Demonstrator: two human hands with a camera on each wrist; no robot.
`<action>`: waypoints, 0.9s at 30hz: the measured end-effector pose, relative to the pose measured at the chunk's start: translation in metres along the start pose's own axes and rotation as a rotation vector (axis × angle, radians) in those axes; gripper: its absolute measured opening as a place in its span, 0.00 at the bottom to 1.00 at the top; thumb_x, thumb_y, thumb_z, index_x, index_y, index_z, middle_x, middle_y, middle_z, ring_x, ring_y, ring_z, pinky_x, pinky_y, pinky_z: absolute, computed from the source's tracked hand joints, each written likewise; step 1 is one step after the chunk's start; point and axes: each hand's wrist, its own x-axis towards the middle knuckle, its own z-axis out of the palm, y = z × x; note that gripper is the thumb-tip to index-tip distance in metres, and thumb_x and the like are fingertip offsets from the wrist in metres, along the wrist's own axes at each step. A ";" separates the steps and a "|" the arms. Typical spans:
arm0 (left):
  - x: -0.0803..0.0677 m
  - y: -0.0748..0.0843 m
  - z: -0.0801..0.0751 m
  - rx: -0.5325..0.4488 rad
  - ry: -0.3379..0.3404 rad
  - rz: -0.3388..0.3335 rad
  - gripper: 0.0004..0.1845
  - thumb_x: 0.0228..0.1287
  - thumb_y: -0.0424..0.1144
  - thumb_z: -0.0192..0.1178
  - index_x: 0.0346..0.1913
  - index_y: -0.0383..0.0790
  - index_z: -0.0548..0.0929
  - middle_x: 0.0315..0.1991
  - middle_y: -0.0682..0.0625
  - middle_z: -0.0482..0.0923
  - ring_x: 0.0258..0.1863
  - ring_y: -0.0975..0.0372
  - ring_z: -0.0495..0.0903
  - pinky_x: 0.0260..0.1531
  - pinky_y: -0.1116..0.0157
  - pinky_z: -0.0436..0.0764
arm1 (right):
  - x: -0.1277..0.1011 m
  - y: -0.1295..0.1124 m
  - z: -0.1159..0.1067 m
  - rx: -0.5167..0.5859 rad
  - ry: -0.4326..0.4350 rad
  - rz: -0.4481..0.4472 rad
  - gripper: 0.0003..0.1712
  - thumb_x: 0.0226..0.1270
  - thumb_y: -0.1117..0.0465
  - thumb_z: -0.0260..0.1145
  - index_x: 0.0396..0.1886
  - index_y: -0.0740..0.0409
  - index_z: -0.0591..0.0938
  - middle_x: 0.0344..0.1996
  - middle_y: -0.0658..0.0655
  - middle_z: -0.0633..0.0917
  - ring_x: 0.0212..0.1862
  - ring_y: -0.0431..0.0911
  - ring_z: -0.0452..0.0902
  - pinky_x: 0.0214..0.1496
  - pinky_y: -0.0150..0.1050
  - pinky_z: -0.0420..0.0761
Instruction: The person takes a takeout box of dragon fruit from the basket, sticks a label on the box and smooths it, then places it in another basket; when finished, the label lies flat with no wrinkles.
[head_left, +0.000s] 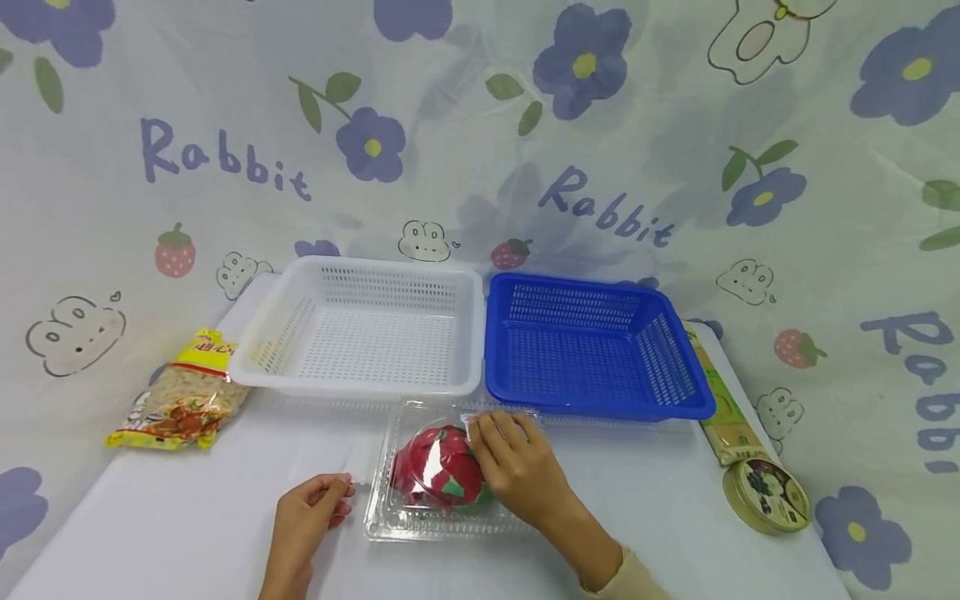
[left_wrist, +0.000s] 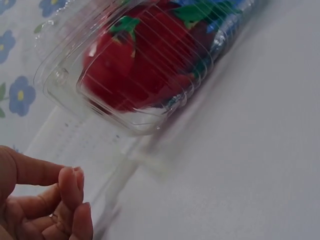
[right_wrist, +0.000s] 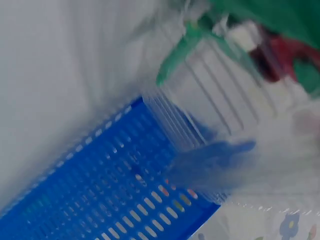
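Note:
A clear plastic box [head_left: 382, 525] lies on the white table in front of the baskets. Inside it are glossy red things with green leafy parts [head_left: 435, 467], their kind blurred by reflections. Left of the box, my left hand [head_left: 303, 512] has thumb and index fingertips together on what looks like a thin clear strip [head_left: 362, 483] near the box's edge. In the left wrist view the same hand [left_wrist: 47, 200] is below the box's corner [left_wrist: 140, 122], fingers curled. My right hand [head_left: 521, 471] grips the box from its right side, fingers bent over the lid; its thumb is hidden.
Behind the box stand a white basket [head_left: 281, 387] and a blue basket [head_left: 600, 408], side by side. A yellow-topped food bag [head_left: 187, 400] lies at the left. To the right are a long green packet [head_left: 723, 408] and a round gold tin [head_left: 767, 496]. A printed curtain [head_left: 465, 100] hangs behind.

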 end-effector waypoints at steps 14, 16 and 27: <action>-0.006 -0.005 -0.001 0.038 0.002 -0.010 0.16 0.70 0.37 0.60 0.48 0.23 0.82 0.28 0.52 0.85 0.21 0.66 0.80 0.28 0.71 0.83 | -0.010 -0.018 -0.008 0.111 -0.174 -0.016 0.23 0.79 0.68 0.45 0.37 0.59 0.87 0.33 0.52 0.84 0.38 0.45 0.77 0.45 0.37 0.82; -0.007 -0.006 -0.002 0.045 0.000 -0.003 0.16 0.70 0.37 0.60 0.47 0.23 0.82 0.28 0.52 0.85 0.21 0.66 0.80 0.28 0.71 0.83 | -0.010 -0.018 -0.008 0.123 -0.186 -0.017 0.24 0.79 0.67 0.43 0.37 0.59 0.87 0.34 0.53 0.84 0.38 0.46 0.77 0.44 0.37 0.81; -0.009 -0.009 -0.002 0.139 0.020 0.002 0.15 0.68 0.37 0.61 0.44 0.24 0.84 0.26 0.52 0.84 0.21 0.66 0.81 0.26 0.71 0.83 | -0.012 -0.016 -0.004 0.258 -0.226 0.057 0.17 0.74 0.54 0.58 0.36 0.57 0.89 0.35 0.52 0.83 0.39 0.46 0.76 0.43 0.37 0.81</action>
